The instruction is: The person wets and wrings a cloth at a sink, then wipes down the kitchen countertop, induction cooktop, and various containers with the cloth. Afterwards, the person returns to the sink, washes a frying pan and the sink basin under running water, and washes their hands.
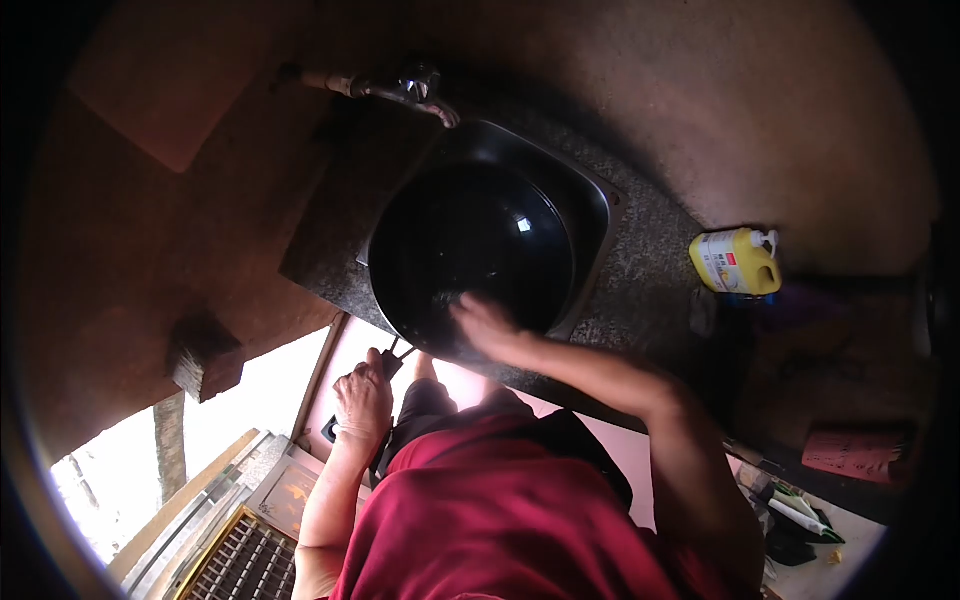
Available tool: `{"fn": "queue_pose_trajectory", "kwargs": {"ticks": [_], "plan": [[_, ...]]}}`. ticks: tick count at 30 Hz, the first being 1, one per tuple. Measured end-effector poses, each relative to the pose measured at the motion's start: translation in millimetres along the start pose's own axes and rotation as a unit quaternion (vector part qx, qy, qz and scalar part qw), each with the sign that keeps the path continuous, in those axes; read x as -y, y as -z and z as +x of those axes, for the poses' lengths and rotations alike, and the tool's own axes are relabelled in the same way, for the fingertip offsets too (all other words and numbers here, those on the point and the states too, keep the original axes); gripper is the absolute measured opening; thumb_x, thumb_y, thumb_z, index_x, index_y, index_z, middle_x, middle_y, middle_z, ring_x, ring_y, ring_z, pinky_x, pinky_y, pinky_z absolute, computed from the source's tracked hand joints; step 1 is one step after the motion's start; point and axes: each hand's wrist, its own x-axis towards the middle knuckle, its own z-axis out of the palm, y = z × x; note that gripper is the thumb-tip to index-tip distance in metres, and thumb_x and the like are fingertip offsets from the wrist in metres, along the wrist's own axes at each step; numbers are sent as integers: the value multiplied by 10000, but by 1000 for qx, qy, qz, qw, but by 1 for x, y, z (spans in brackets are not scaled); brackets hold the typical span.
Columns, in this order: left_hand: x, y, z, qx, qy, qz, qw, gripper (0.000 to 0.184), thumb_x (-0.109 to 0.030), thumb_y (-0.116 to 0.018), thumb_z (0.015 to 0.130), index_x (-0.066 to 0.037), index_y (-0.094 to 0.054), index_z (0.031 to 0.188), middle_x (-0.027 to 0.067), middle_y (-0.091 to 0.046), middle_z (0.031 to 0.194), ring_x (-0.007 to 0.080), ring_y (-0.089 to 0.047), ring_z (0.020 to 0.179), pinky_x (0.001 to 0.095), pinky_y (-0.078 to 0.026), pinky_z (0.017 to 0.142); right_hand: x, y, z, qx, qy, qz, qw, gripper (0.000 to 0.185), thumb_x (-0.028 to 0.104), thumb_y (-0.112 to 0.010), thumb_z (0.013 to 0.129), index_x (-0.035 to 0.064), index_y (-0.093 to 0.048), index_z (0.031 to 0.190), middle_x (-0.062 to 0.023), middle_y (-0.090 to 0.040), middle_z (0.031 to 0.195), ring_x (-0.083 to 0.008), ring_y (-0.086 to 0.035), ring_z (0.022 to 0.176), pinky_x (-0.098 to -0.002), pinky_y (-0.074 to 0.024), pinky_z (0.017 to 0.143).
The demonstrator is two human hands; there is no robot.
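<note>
A large black wok (475, 225) rests over the metal sink (592, 195), with a bright reflection on its inner surface. My left hand (363, 396) is closed around the wok's dark handle (392, 362) at the near left. Inside the near part of the wok is my right hand (488, 328), reaching in from the right and smeared by motion. A faint pale patch shows by its fingertips, too blurred to tell what it is. Whether those fingers hold anything cannot be made out.
Above the sink's far left corner hangs a faucet (425, 95). A yellow pump bottle (735, 262) stands right of the sink on the speckled counter (640, 270). A wooden block (207, 357) juts out at left. A reddish block-shaped thing (855, 453) lies far right.
</note>
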Motion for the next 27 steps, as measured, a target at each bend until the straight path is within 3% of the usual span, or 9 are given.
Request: {"fn": "queue_pose_trajectory", "kwargs": {"ticks": [1,4,8,12,16,20,22,25,27], "plan": [[2,0,2,3,-2,-5,1000,118,-85,-438,857,-34,-466,959,199,-635,808,395,-628,717,487,-479,679,-7,-7,13,162,57,-122,978,423,109,-459,887,10,-474,1299,-243,-428,1337,-385,-438,1236,-412,-405,1016],[1,2,-2,8,-11,2,1000,114,-78,-442,853,-35,-464,957,197,-634,804,391,-628,713,486,-477,674,-44,-40,48,-22,187,-142,972,330,97,-427,898,38,-556,1196,-213,-472,1289,-408,-477,1169,-471,-437,958],[4,2,-1,-6,-15,4,1000,163,-148,-526,852,-38,-460,954,186,-636,793,375,-629,715,484,-467,652,-60,36,105,-10,-32,-227,973,259,130,-429,917,56,-613,1084,-170,-554,1187,-387,-552,1056,-452,-487,852],[5,8,2,-7,-34,-40,999,337,-290,-668,794,-58,-479,949,154,-652,754,349,-636,731,476,-465,635,-94,87,97,-94,-250,289,919,246,200,-488,914,6,-632,956,-145,-669,885,-241,-643,871,-296,-485,810],[14,21,15,8,-56,-49,997,398,-349,-738,718,-78,-555,943,149,-660,810,367,-634,779,451,-500,688,-125,136,91,-64,-135,105,983,253,203,-532,888,46,-675,1027,-125,-681,994,-202,-654,867,-308,-519,733],[31,22,36,47,-137,-95,985,513,-331,-787,679,-72,-587,1073,127,-668,848,289,-648,714,396,-510,668,-115,219,94,13,-281,185,942,373,363,-486,889,38,-613,1021,-80,-631,856,-147,-596,680,-263,-472,447],[27,29,47,151,-108,-168,968,536,-287,-800,678,-55,-587,1112,92,-648,804,207,-611,624,334,-491,599,-82,248,83,-104,-305,160,933,400,324,-476,897,-13,-621,1057,-186,-659,875,-236,-648,681,-312,-528,577],[4,52,56,357,3,-400,844,454,-174,-796,699,-18,-579,1066,0,-498,656,47,-378,465,199,-335,415,-148,244,112,-329,-46,-179,926,372,316,-498,910,2,-630,1060,-185,-665,931,-253,-655,811,-318,-526,736],[-10,66,59,426,11,-479,768,347,-137,-784,714,-32,-537,933,-13,-446,617,58,-388,454,209,-323,407,-98,272,114,-326,-38,-91,940,359,328,-534,902,14,-642,1036,-178,-667,952,-261,-647,870,-329,-504,799]]}}
